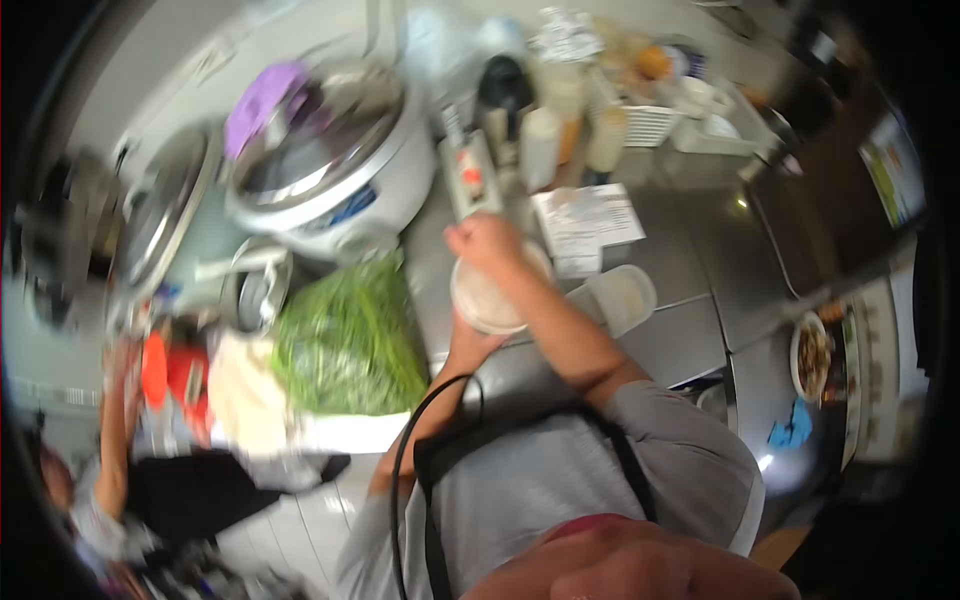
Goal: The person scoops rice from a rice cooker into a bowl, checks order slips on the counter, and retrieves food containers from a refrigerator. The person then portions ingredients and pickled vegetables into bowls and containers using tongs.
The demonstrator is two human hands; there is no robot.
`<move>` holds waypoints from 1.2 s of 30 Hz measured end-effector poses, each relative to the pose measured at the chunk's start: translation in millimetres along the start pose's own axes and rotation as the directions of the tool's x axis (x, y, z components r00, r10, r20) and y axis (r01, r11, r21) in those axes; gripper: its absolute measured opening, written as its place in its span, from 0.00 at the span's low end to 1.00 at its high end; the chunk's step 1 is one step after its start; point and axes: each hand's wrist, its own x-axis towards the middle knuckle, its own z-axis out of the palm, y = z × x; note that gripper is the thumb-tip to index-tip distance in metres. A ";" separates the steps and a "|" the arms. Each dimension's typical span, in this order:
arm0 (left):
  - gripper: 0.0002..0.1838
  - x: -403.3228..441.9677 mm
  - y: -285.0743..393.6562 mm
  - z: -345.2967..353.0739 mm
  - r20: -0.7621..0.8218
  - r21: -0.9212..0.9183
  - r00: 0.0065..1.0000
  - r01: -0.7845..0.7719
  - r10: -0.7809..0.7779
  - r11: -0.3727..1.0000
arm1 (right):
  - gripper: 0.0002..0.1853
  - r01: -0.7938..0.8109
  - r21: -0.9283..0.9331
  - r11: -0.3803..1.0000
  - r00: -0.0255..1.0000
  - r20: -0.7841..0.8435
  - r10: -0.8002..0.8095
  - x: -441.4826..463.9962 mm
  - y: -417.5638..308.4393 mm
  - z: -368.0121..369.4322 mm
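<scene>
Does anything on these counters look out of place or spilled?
Two mild oddities: a purple cloth sits bunched on the big cooker lid, and a crumpled blue item lies loose near the food dish, as if dropped there. No spill is evident, though the picture is blurry.

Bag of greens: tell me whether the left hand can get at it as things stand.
Probably yes: the bag of greens lies just left of the left hand, with nothing visible blocking the way. That hand touches the white tub, though, and may have to leave it first.
</scene>
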 end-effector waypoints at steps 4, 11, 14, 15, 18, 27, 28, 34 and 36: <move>0.43 2.7 16.6 -1.1 -0.041 -0.181 0.998 0.041 -0.049 0.983 | 0.20 0.246 -0.039 0.969 0.968 -0.039 -0.247 6.4 -33.1 -39.5; 0.40 -6.0 80.1 -55.5 0.264 0.245 0.819 0.454 -0.509 0.857 | 0.16 0.749 0.020 0.662 0.651 -0.210 -0.730 27.6 -112.7 -79.1; 0.21 -13.2 130.2 -132.8 0.244 0.084 0.903 0.344 -0.354 0.935 | 0.15 0.849 -0.015 0.529 0.513 -0.215 -0.831 40.7 -112.0 -54.9; 0.13 -11.6 162.6 -159.6 0.128 -0.178 0.872 0.488 -0.472 0.854 | 0.14 0.871 -0.030 0.490 0.476 -0.198 -0.857 41.2 -106.1 -43.5; 0.10 -14.5 126.2 -237.7 -0.527 0.119 0.821 0.326 -0.219 0.938 | 0.13 0.868 -0.064 0.493 0.483 -0.121 -0.867 33.7 -79.2 -10.9; 0.15 -7.7 52.8 -294.3 -0.570 0.573 0.814 0.491 -0.112 0.657 | 0.11 0.752 -0.013 0.659 0.659 0.017 -0.752 6.1 -74.1 -1.2; 0.14 -7.6 55.5 -298.5 -0.582 0.569 0.810 0.466 -0.069 0.677 | 0.11 0.729 0.005 0.684 0.684 0.017 -0.729 3.8 -78.1 -4.7; 0.12 -17.6 126.7 -317.6 -0.682 0.491 0.719 0.313 0.135 0.813 | 0.11 0.630 0.167 0.758 0.766 0.028 -0.642 -10.5 -93.1 -19.0; 0.12 -26.3 144.8 -315.1 -0.705 0.507 0.678 0.278 0.208 0.816 | 0.11 0.607 0.185 0.773 0.780 0.050 -0.624 -16.9 -93.6 -21.1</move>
